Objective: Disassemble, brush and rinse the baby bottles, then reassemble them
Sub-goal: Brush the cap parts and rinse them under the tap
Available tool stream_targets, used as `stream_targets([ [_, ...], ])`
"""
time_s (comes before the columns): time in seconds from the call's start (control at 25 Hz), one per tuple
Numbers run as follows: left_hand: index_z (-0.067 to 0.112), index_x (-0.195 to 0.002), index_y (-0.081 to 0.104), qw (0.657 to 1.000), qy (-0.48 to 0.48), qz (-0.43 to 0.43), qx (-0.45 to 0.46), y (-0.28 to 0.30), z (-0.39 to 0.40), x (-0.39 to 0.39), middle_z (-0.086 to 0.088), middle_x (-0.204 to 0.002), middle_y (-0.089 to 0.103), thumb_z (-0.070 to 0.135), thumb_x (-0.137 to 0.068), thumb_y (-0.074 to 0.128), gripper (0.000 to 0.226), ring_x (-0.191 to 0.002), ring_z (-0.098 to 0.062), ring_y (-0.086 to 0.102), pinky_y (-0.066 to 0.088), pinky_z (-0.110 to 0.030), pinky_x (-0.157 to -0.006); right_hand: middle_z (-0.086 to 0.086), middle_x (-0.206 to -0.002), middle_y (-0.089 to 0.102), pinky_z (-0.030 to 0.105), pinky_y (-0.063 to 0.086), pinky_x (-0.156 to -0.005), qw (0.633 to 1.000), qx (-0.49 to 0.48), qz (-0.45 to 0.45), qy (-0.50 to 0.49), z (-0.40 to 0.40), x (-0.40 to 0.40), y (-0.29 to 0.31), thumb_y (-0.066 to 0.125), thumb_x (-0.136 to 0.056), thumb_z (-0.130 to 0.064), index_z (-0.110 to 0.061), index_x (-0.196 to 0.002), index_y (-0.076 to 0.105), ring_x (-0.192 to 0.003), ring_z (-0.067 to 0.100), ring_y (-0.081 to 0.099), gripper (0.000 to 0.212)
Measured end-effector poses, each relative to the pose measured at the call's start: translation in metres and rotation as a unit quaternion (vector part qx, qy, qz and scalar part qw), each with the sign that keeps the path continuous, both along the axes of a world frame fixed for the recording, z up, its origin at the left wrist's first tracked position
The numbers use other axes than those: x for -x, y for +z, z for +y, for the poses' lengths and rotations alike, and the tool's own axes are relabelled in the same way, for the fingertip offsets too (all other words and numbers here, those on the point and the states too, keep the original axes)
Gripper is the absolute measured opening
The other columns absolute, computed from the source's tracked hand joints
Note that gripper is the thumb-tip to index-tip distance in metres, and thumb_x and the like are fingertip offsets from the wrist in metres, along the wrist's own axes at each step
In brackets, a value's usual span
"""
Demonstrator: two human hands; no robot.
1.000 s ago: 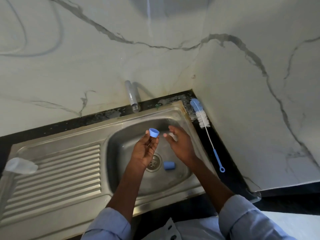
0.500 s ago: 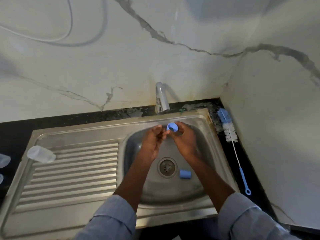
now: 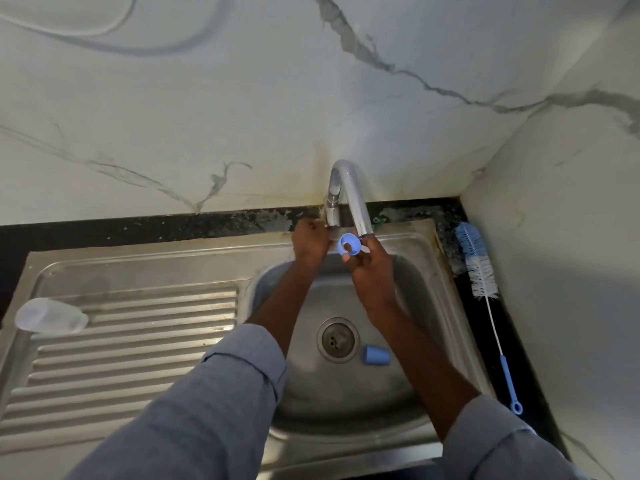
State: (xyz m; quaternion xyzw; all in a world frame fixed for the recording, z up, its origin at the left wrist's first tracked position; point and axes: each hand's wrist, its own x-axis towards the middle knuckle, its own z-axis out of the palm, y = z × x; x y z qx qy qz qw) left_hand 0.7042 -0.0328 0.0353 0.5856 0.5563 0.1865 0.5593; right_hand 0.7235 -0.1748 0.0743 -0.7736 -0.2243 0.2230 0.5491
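Observation:
My right hand (image 3: 369, 268) holds a small blue bottle ring (image 3: 349, 243) just under the tap spout (image 3: 356, 202), its opening facing me. My left hand (image 3: 309, 241) is at the tap's base, fingers closed around the tap handle (image 3: 331, 221). A second blue bottle part (image 3: 375, 355) lies on its side in the sink basin (image 3: 346, 396), right of the drain (image 3: 338, 339). A clear bottle body (image 3: 48, 315) lies on the ribbed drainboard at the far left. No water stream is visible.
A blue-and-white bottle brush (image 3: 481, 271) lies on the dark counter strip right of the sink, handle toward me. Marble walls close in behind and on the right. The steel drainboard (image 3: 138, 341) stretches left of the basin.
Both hands rose from mid-basin to the tap. The blue ring passed from my left hand to my right, and my left hand moved onto the tap handle. The view tilted, showing the whole spout.

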Motion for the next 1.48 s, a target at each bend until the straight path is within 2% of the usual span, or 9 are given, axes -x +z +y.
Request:
stream_targets([
  [0.24, 0.005, -0.09, 0.056, 0.986, -0.008, -0.09, 0.14, 0.0, 0.005, 0.009, -0.016, -0.065, 0.058, 0.023, -0.113, 0.037, 0.034, -0.053, -0.023, 0.054, 0.048, -0.029, -0.049, -0.002, -0.119, 0.068, 0.02, 0.053, -0.093, 0.996, -0.025, 0.073, 0.035, -0.018, 0.003, -0.007, 0.062, -0.1, -0.004, -0.014, -0.132, 0.063, -0.111, 0.013, 0.066, 0.034],
  [0.44, 0.014, -0.084, 0.052, 0.985, -0.043, -0.089, 0.145, -0.001, 0.006, 0.013, -0.011, -0.065, 0.061, 0.03, -0.113, 0.034, 0.037, -0.053, -0.02, 0.053, 0.04, -0.027, -0.053, 0.014, -0.113, 0.073, 0.039, 0.059, -0.085, 0.968, -0.041, 0.248, -0.017, -0.036, -0.003, -0.019, 0.059, -0.104, -0.021, -0.011, -0.126, 0.065, -0.098, 0.03, 0.072, 0.025],
  [0.64, 0.015, -0.08, 0.057, 0.986, -0.052, -0.073, 0.141, 0.0, 0.009, 0.017, -0.007, -0.065, 0.066, 0.033, -0.111, 0.038, 0.041, -0.059, -0.022, 0.061, 0.048, -0.03, -0.061, 0.015, -0.095, 0.077, 0.04, 0.057, -0.079, 0.944, -0.06, 0.321, -0.047, -0.013, -0.007, -0.008, 0.059, -0.104, -0.032, -0.011, -0.107, 0.072, -0.085, 0.028, 0.071, 0.024],
  [0.88, 0.013, -0.074, 0.059, 0.991, -0.058, -0.056, 0.105, 0.001, 0.011, 0.02, -0.003, -0.059, 0.061, 0.032, -0.11, 0.046, 0.042, -0.051, -0.016, 0.056, 0.045, -0.017, -0.043, 0.023, -0.103, 0.075, 0.028, 0.064, -0.071, 0.838, -0.138, 0.525, -0.053, 0.007, -0.001, 0.013, 0.067, -0.099, -0.026, 0.002, -0.114, 0.068, -0.088, 0.028, 0.076, 0.032],
  [1.0, 0.017, -0.081, 0.059, 0.986, -0.083, -0.053, 0.133, 0.001, 0.012, 0.021, -0.003, -0.068, 0.068, 0.041, -0.11, 0.04, 0.042, -0.068, -0.022, 0.067, 0.05, -0.031, -0.068, 0.018, -0.106, 0.072, 0.032, 0.061, -0.083, 0.886, -0.127, 0.441, -0.063, -0.002, -0.002, 0.009, 0.068, -0.096, -0.005, -0.004, -0.103, 0.066, -0.097, 0.029, 0.07, 0.008],
  [1.08, 0.019, -0.083, 0.059, 0.986, -0.084, -0.05, 0.134, -0.001, 0.011, 0.021, -0.003, -0.072, 0.07, 0.042, -0.11, 0.038, 0.041, -0.074, -0.022, 0.069, 0.048, -0.034, -0.073, 0.016, -0.112, 0.069, 0.033, 0.056, -0.092, 0.924, -0.14, 0.351, -0.067, -0.004, -0.004, 0.009, 0.064, -0.093, 0.008, -0.007, -0.1, 0.063, -0.104, 0.027, 0.066, 0.017],
  [1.2, 0.017, -0.087, 0.058, 0.987, -0.081, -0.047, 0.132, -0.004, 0.01, 0.019, 0.0, -0.067, 0.071, 0.039, -0.11, 0.037, 0.038, -0.066, -0.018, 0.069, 0.047, -0.035, -0.074, 0.018, -0.114, 0.069, 0.03, 0.06, -0.088, 0.855, -0.245, 0.449, -0.082, 0.002, -0.002, 0.016, 0.053, -0.102, -0.004, -0.001, -0.113, 0.06, -0.103, 0.025, 0.069, 0.013],
  [1.32, 0.016, -0.087, 0.059, 0.988, -0.079, -0.045, 0.128, -0.003, 0.01, 0.02, 0.006, -0.054, 0.067, 0.04, -0.11, 0.04, 0.038, -0.049, -0.006, 0.065, 0.047, -0.032, -0.071, 0.014, -0.086, 0.074, 0.02, 0.057, -0.058, 0.809, -0.226, 0.539, -0.069, 0.012, 0.001, 0.025, 0.043, -0.11, -0.031, -0.001, -0.108, 0.064, -0.067, 0.015, 0.069, 0.037],
  [1.48, 0.014, -0.088, 0.062, 0.99, -0.046, -0.05, 0.122, 0.0, 0.009, 0.026, -0.009, -0.073, 0.072, 0.048, -0.104, 0.054, 0.039, -0.066, -0.022, 0.068, 0.048, -0.035, -0.069, 0.009, -0.09, 0.066, 0.023, 0.051, -0.063, 0.895, -0.144, 0.417, -0.06, 0.009, 0.001, 0.023, 0.058, -0.103, -0.019, -0.002, -0.117, 0.066, -0.071, 0.014, 0.059, 0.023],
])
